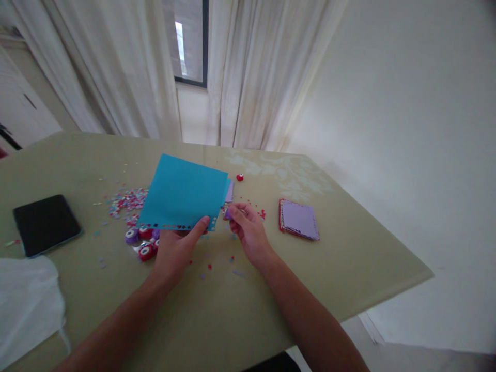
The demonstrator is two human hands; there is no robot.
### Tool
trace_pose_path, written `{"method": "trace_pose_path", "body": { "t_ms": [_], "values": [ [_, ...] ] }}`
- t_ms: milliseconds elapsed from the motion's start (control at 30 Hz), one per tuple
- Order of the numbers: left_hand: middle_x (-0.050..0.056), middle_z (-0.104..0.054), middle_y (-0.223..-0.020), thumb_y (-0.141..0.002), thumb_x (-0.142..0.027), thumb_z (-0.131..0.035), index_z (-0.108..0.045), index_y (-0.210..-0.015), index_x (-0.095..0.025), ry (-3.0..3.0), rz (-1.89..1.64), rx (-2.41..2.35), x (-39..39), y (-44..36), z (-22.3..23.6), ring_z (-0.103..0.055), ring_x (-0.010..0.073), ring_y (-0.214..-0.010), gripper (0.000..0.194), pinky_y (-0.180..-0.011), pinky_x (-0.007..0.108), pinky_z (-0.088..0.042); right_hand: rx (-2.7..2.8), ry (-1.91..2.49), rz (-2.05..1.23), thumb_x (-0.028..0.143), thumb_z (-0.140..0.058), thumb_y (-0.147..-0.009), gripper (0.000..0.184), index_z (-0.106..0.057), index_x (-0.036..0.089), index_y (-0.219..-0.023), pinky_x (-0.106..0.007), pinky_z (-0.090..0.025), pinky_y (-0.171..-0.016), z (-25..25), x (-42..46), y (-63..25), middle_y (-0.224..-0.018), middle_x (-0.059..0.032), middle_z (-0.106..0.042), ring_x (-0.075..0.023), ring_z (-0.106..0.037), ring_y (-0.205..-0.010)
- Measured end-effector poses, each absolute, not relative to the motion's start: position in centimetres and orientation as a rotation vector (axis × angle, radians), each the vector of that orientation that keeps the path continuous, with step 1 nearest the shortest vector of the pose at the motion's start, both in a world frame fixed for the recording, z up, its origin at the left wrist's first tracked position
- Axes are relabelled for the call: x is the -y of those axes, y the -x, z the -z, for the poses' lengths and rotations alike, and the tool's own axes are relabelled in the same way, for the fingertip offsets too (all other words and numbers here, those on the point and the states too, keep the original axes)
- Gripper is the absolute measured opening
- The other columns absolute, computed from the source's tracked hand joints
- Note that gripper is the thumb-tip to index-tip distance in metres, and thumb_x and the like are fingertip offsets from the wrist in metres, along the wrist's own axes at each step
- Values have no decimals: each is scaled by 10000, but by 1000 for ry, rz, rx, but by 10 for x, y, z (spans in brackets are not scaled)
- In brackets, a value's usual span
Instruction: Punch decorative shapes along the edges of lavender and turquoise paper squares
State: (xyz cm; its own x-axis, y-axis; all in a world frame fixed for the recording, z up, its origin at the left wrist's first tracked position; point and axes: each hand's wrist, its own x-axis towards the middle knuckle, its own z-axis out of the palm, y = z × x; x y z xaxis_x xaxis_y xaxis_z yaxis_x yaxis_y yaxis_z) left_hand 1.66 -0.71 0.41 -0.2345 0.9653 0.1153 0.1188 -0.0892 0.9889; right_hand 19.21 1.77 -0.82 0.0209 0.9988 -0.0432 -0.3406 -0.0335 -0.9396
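The left grip [176, 250] is closing on a blue sheet [186, 192], its thumb pressing on the upper face near the close right corner and its other fingers passing underneath. The right grip [248, 232] is standing narrow, thumb and fingertips pinching a small purple object [227, 213] just beside that corner; whether it is touching the paper cannot be determined. The blue sheet is lying across the left grip above the bench [349, 248], its surface looking plain and flat, with a row of small cut-outs running along the near edge and a few more showing at the right corner. A pale purple sheet [230, 192] is peeking out behind its right side. Coloured confetti [127, 200] and several red and purple punches [146, 252] are lying on the left, partly hidden by the paper. A red punch [239, 177] is sitting beyond the right grip, and a stack of purple sheets [299, 219] is resting farther right.
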Motion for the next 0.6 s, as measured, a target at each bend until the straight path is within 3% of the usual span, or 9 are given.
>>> {"method": "trace_pose_path", "body": {
  "t_ms": [100, 267, 433, 600],
  "values": [
    [116, -869, -1052, -780, -542, -860, -814, -1036, -180, -1188, -1403, -1442, 8, -14, -3, -819, 344, -987, 446, -949, 469, -649, 1045, 1098, -1159, 664, -869, -787, 484, -728, 215, -901, -287, -381, -583, 10, -26, -207, -801, -10, -717, -131, -520, -609],
    [121, -869, -1011, -772, -552, -877, -799, -1067, -155, -1138, -1412, -1344, 6, -13, 0, -820, 313, -871, 501, -838, 421, -660, 1621, 1354, -841, 562, -804, -933, 359, -793, 204, -950, -315, -441, -667, 23, -23, -209, -793, -18, -703, -175, -593, -691],
    [124, -869, -1000, -795, -561, -853, -808, -1009, -158, -1177, -1420, -1358, 5, -12, -2, -818, 319, -914, 459, -880, 423, -649, 2035, 1415, -463, 532, -753, -1011, 346, -805, 194, -1060, -376, -522, -942, 33, -17, -195, -1176, -119, -715, -247, -685, -1036],
    [114, -870, -994, -793, -524, -850, -805, -921, -178, -1185, -1451, -1384, 6, -11, -8, -824, 317, -937, 371, -899, 418, -656, 2149, 1447, -225, 470, -778, -1007, 297, -811, 229, -1176, -481, -445, -1142, 34, -30, -196, -1456, -132, -685, -332, -592, -1312]
  ]
}}
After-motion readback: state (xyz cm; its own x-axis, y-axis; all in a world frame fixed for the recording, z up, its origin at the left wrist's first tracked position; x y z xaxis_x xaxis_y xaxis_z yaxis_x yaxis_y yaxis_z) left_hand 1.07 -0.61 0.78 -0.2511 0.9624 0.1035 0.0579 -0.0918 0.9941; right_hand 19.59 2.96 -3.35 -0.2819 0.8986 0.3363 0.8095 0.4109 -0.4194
